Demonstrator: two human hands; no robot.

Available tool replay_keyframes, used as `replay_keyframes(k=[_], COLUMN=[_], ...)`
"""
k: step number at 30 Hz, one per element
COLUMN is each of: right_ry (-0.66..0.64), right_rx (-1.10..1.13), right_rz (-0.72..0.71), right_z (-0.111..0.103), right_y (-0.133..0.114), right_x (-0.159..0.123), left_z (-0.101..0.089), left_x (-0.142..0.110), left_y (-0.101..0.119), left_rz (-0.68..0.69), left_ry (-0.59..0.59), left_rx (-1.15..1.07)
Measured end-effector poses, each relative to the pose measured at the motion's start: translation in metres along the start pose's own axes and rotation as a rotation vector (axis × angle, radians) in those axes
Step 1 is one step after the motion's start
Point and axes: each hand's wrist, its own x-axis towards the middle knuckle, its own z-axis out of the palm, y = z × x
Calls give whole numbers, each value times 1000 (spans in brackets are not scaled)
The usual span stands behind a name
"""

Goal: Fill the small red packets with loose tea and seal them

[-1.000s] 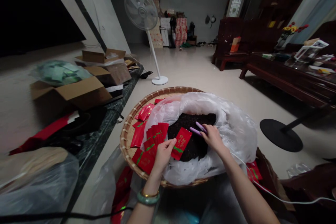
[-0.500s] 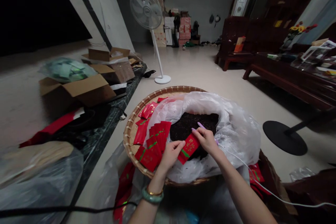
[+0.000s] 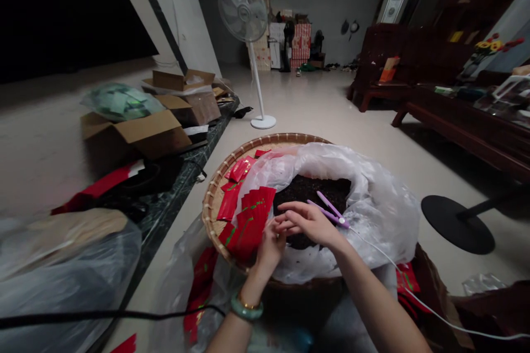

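Observation:
My left hand (image 3: 271,245) and my right hand (image 3: 308,223) meet over the near edge of a clear plastic bag (image 3: 372,198) filled with dark loose tea (image 3: 306,190). The left fingers are curled beside a stack of red packets (image 3: 250,220). The right fingers reach left and touch the left fingertips; what lies between them is hidden. A purple clip tool (image 3: 330,209) with a white cable (image 3: 414,292) rests on the tea just behind my right hand. The bag sits in a round woven tray (image 3: 215,198). A green bangle is on my left wrist.
Open cardboard boxes (image 3: 136,132) and plastic bags stand on the dark ledge at left. A white standing fan (image 3: 248,27) is on the floor beyond the tray. A black round stand base (image 3: 457,223) lies at right, by dark wooden furniture (image 3: 455,116). More red packets (image 3: 199,287) lie below the tray.
The red packet held up between both hands is no longer in view. My right hand moved left to meet the left, and the purple tool now lies behind it.

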Motion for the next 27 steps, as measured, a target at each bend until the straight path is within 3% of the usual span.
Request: replay_keyframes(k=[3,6,9,13,23,27], right_ry=[92,129,78,73,76,21], right_rx=[-7,-91,-199,-241,-343,-667], right_rz=[3,62,113,121,69,-126], right_z=[0,-16,-29,-31,-34,-6], right_y=[8,22,31,35,42,46], right_x=[4,2,-3,-5,-8,-15], left_z=[-17,-43,-72,-95,-97,-97], left_x=[0,4,7,5,13,18], left_y=[4,3,0,0,9,14], left_rz=[338,452,357,148,159,253], left_ry=[51,121,166,42,-116,-135], left_rx=[377,667,968,1154,1232,1145])
